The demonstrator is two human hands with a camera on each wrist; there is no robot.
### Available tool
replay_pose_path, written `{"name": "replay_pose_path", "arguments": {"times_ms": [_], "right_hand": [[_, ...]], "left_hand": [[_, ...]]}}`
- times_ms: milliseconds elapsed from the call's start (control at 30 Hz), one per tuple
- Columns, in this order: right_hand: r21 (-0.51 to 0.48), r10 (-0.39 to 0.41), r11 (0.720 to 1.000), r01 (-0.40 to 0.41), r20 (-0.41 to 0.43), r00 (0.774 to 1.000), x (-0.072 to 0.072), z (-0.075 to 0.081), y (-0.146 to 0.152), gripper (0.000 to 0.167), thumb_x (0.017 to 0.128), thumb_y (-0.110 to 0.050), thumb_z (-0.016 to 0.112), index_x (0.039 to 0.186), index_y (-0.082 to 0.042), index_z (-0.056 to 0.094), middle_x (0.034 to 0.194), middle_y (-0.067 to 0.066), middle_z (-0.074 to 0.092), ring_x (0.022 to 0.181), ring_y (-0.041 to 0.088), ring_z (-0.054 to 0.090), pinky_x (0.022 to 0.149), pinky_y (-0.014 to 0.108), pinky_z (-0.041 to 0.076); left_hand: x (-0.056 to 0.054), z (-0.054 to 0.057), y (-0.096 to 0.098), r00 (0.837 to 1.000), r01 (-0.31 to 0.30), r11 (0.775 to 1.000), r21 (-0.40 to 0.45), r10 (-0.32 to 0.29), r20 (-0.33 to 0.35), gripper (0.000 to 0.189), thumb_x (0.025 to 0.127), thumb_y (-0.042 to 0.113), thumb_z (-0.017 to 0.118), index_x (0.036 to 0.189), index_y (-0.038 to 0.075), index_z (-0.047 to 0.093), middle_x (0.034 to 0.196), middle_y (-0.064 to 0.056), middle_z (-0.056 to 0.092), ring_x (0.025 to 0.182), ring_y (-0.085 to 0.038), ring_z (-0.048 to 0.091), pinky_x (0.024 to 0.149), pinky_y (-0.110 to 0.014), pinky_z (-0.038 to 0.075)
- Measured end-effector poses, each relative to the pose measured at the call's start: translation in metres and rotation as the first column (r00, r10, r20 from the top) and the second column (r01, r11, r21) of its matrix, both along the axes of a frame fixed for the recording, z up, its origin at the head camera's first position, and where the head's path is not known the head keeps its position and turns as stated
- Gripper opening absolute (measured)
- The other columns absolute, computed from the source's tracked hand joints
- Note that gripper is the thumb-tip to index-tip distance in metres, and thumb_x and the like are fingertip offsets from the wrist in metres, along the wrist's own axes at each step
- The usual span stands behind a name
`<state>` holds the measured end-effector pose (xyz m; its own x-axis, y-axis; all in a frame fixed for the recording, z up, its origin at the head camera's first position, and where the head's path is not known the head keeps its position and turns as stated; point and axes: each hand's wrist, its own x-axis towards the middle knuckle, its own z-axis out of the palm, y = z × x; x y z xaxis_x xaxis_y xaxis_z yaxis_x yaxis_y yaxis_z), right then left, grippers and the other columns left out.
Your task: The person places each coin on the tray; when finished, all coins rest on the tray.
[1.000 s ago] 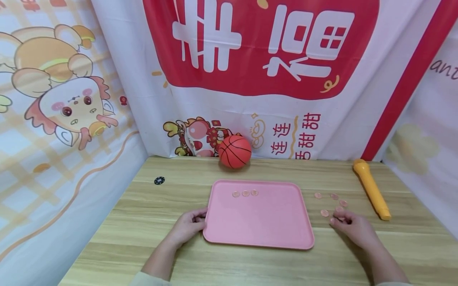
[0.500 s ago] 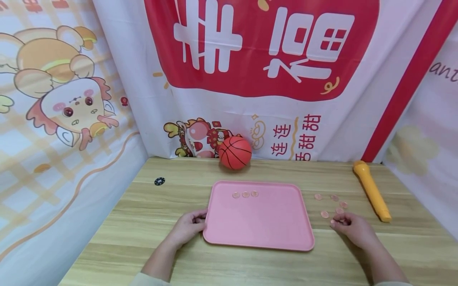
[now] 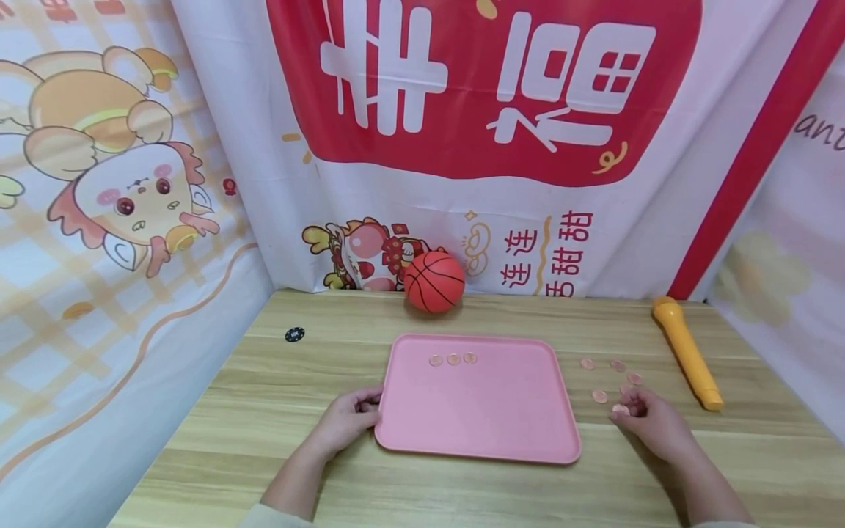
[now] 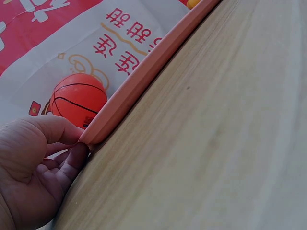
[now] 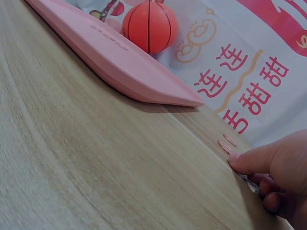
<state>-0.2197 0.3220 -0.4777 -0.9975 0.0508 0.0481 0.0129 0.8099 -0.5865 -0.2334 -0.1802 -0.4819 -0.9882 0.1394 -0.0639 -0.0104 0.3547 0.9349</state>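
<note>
A pink tray [image 3: 475, 400] lies on the table, with three copper-coloured coins [image 3: 453, 359] in a row near its far left corner. My left hand [image 3: 346, 419] pinches the tray's left rim between thumb and fingers, as the left wrist view [image 4: 45, 167] also shows at close range. To the right of the tray, my right hand [image 3: 653, 422] has a coin [image 3: 620, 409] between thumb and forefinger, low over the table. Several more coins [image 3: 599, 396] lie around and beyond that hand; one is partly covered by its fingers.
A small red basketball [image 3: 434, 281] sits behind the tray against the printed cloth backdrop. An orange toy microphone [image 3: 688, 352] lies at the far right. One black chip [image 3: 294, 334] lies at the back left of the wooden table [image 3: 462, 491].
My right fingers have taken hold of the nearest coin, which shows more fully between them now. The left hand, tray and row of three coins stay as they were.
</note>
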Motion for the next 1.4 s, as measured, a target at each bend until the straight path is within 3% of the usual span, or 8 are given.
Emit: {"name": "replay_pose_path", "arguments": {"times_ms": [233, 367, 500, 733, 833, 1000, 1233, 1400], "right_hand": [[-0.094, -0.005, 0.996, 0.008, 0.035, 0.999, 0.001, 0.001, -0.005, 0.034, 0.09, -0.028, 0.068, 0.113, -0.002, 0.063, 0.079, 0.0, 0.062, 0.068, 0.003, 0.052, 0.063, 0.023, 0.043], [-0.208, -0.04, 0.976, 0.062, 0.108, 0.993, -0.002, 0.004, -0.009, 0.048, 0.093, -0.037, 0.065, 0.124, -0.001, 0.061, 0.085, 0.0, 0.064, 0.073, 0.003, 0.054, 0.064, 0.02, 0.048], [-0.227, -0.05, 0.971, 0.077, 0.122, 0.991, -0.005, 0.01, -0.014, 0.063, 0.092, -0.047, 0.063, 0.132, 0.0, 0.057, 0.097, 0.003, 0.066, 0.08, 0.0, 0.055, 0.068, 0.018, 0.05], [-0.256, -0.044, 0.965, 0.052, 0.038, 0.998, -0.009, 0.018, -0.027, 0.054, 0.092, -0.033, 0.067, 0.133, -0.001, 0.055, 0.103, 0.007, 0.068, 0.082, -0.009, 0.053, 0.073, 0.012, 0.048], [-0.276, -0.038, 0.96, 0.044, 0.026, 0.999, -0.013, 0.02, -0.032, 0.052, 0.092, -0.031, 0.067, 0.132, -0.001, 0.055, 0.103, 0.006, 0.069, 0.082, -0.006, 0.055, 0.073, 0.015, 0.048], [-0.348, -0.022, 0.937, 0.039, 0.055, 0.998, -0.021, 0.026, -0.044, 0.054, 0.093, -0.032, 0.065, 0.137, -0.004, 0.051, 0.106, 0.007, 0.069, 0.083, -0.003, 0.059, 0.074, 0.018, 0.052], [-0.39, 0.028, 0.921, -0.028, -0.007, 1.0, -0.039, 0.027, -0.067, 0.053, 0.091, -0.026, 0.069, 0.134, 0.001, 0.053, 0.104, 0.012, 0.071, 0.079, -0.002, 0.062, 0.071, 0.019, 0.054], [-0.437, 0.063, 0.898, -0.043, 0.032, 0.997, -0.051, 0.031, -0.089, 0.053, 0.09, -0.023, 0.07, 0.135, -0.002, 0.052, 0.108, 0.01, 0.069, 0.084, 0.001, 0.061, 0.073, 0.02, 0.054]], "left_hand": [[0.0, 0.0, 0.0, 1.0, 0.008, 1.0, 0.014, -0.008, 0.004, 0.056, 0.08, 0.002, 0.068, 0.133, -0.007, 0.054, 0.113, -0.016, 0.066, 0.089, -0.017, 0.06, 0.074, -0.021, 0.051], [0.0, 0.0, 0.0, 1.0, 0.007, 1.0, 0.014, -0.007, 0.005, 0.056, 0.08, 0.001, 0.068, 0.133, -0.007, 0.054, 0.113, -0.016, 0.066, 0.089, -0.016, 0.059, 0.074, -0.021, 0.051], [-0.001, 0.0, 0.0, 1.0, 0.006, 1.0, 0.009, -0.006, -0.001, 0.056, 0.079, 0.001, 0.068, 0.133, -0.007, 0.054, 0.112, -0.016, 0.066, 0.088, -0.016, 0.06, 0.074, -0.021, 0.051], [0.0, -0.001, -0.001, 1.0, 0.014, 1.0, 0.012, -0.014, -0.006, 0.056, 0.079, 0.001, 0.067, 0.133, -0.008, 0.054, 0.114, -0.017, 0.066, 0.089, -0.016, 0.059, 0.074, -0.021, 0.051], [0.0, -0.001, -0.001, 1.0, 0.013, 1.0, 0.014, -0.013, -0.004, 0.056, 0.08, 0.001, 0.068, 0.133, -0.007, 0.054, 0.114, -0.017, 0.066, 0.089, -0.016, 0.059, 0.074, -0.021, 0.051], [0.0, -0.001, 0.0, 1.0, 0.008, 1.0, 0.015, -0.008, -0.001, 0.056, 0.08, 0.001, 0.068, 0.133, -0.007, 0.054, 0.114, -0.016, 0.066, 0.089, -0.016, 0.06, 0.074, -0.021, 0.051], [0.0, 0.0, 0.0, 1.0, 0.01, 1.0, 0.023, -0.01, -0.002, 0.057, 0.079, 0.001, 0.069, 0.133, -0.007, 0.054, 0.114, -0.017, 0.066, 0.089, -0.017, 0.06, 0.074, -0.02, 0.052], [0.0, 0.001, -0.001, 1.0, 0.013, 1.0, 0.023, -0.013, 0.001, 0.057, 0.079, 0.002, 0.069, 0.134, -0.007, 0.054, 0.114, -0.017, 0.066, 0.09, -0.017, 0.06, 0.074, -0.021, 0.052]]}}
